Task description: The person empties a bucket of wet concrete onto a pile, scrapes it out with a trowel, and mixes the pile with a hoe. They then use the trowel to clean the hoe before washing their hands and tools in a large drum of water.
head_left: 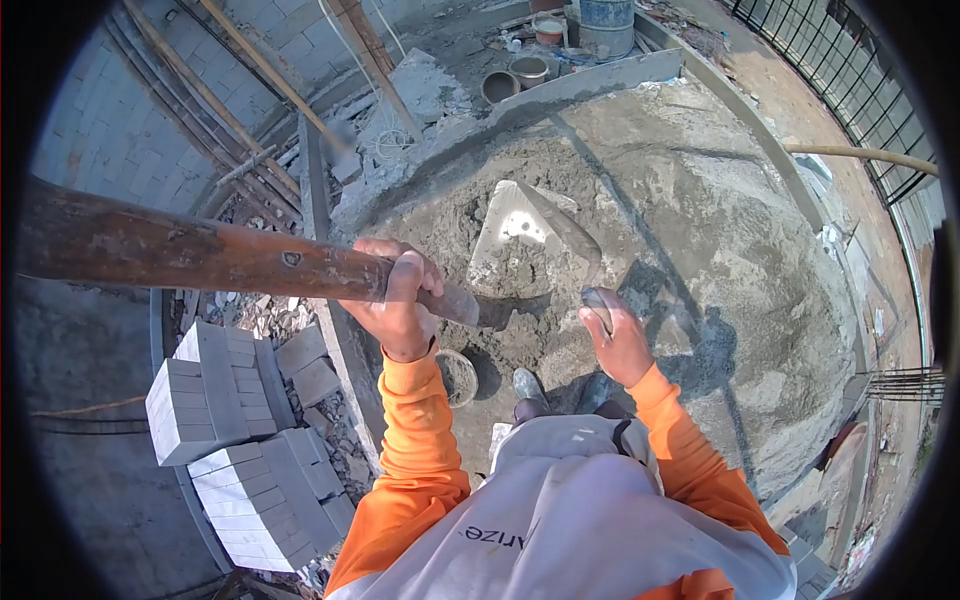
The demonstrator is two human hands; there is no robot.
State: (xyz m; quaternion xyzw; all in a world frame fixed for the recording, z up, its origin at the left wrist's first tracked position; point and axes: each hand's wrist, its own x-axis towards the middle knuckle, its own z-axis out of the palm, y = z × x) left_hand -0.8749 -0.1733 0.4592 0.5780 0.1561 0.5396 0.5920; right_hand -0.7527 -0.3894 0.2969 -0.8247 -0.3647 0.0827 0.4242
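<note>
My left hand (393, 305) is wrapped round a thick brown wooden pole (190, 255). The pole runs in from the left, and its mud-coated lower end reaches down toward the wet grey mortar (545, 335). My right hand (615, 335) is closed, with a short dark grip showing above its fingers. Just beyond it is what looks like a trowel (515, 225), with a flat, shiny, roughly triangular blade and a curved neck leading back to that hand. Mortar lies on and around the blade. A round mortar-smeared bucket (457, 378) stands below my left hand.
My boot (530, 385) stands in the mortar. Low concrete edging (620, 75) borders the mixing area. Stacked pale blocks (225, 395) stand at left beside rubble. Small pots (528, 70) and a blue drum (606, 25) are at the back. Leaning poles (270, 70) and wire mesh (850, 80) flank the area.
</note>
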